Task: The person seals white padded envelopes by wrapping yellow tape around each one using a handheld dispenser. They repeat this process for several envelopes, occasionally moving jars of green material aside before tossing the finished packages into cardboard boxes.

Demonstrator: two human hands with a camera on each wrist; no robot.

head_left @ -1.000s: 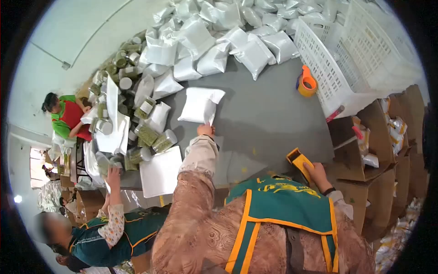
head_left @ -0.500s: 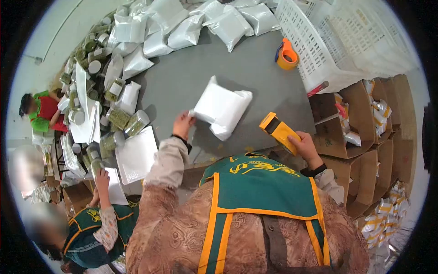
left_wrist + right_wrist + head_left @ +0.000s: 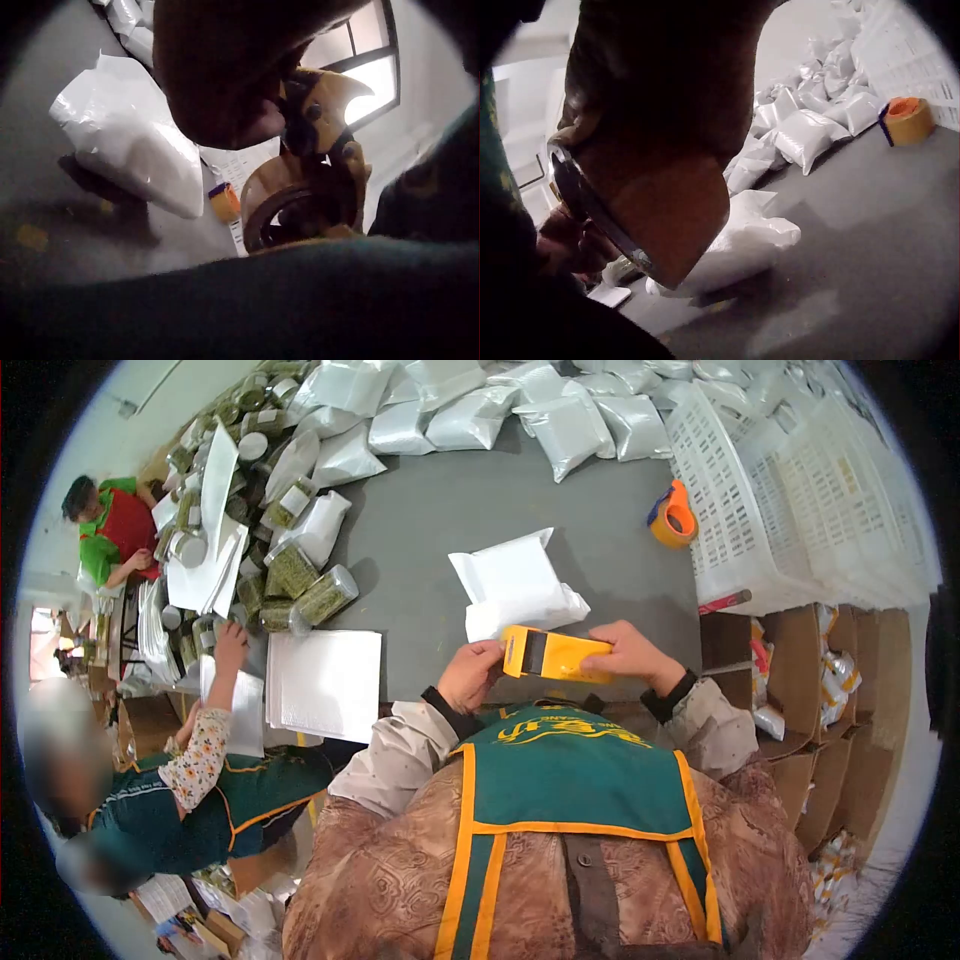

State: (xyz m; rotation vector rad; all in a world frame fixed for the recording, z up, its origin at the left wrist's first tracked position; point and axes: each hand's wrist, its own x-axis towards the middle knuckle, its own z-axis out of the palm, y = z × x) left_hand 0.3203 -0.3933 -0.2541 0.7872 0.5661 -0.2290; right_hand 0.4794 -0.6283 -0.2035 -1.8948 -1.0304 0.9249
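White parcel looks soft, best cupped underneath; right hand clamps tape dispenser, left hand's grip unclear.

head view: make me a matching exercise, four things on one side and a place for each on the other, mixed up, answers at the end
1 yellow tape dispenser
2 orange tape holder
3 white pouch nearest the hands
4 white sheets

a lying flat, left of the left hand
b beside the white plastic crate
c in the grip of the right hand
d on the gray tabletop, just beyond both hands

Right pairs: 1-c, 2-b, 3-d, 4-a
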